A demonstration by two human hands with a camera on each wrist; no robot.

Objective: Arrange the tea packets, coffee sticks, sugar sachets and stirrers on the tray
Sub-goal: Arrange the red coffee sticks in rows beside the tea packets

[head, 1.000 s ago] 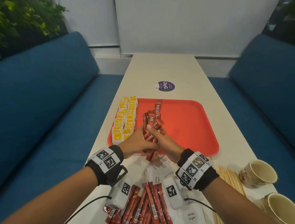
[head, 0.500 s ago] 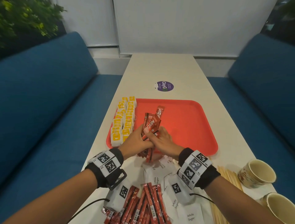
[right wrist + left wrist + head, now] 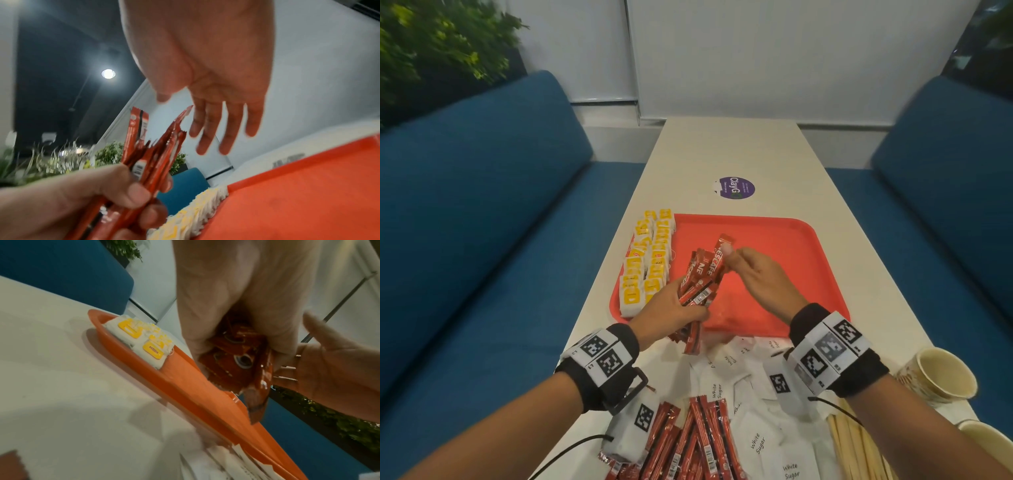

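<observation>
Left hand [image 3: 671, 308] grips a bundle of coffee sticks [image 3: 700, 277] by its lower end, over the near-left part of the tray [image 3: 791, 236]. Bundle's long axis runs from the left grip up and away, tilted toward the tray's far side; top ends fanned, one stick poking higher than the rest. Right hand [image 3: 760, 277] is just right of the bundle's upper end, over the tray middle. Right wrist view shows its fingers [image 3: 224, 128] straight and spread, holding nothing, index tip at or touching the stick tops, contact unclear. So the sticks lie left of the right grip, close. Left wrist bent, palm in; right palm faces the bundle. Tea packets [image 3: 643, 263] sit in two rows along the tray's left edge, beside the bundle. More sticks, sugar sachets [image 3: 756, 442] and stirrers [image 3: 856, 448] lie on the counter [image 3: 722, 147] nearside of the tray.
</observation>
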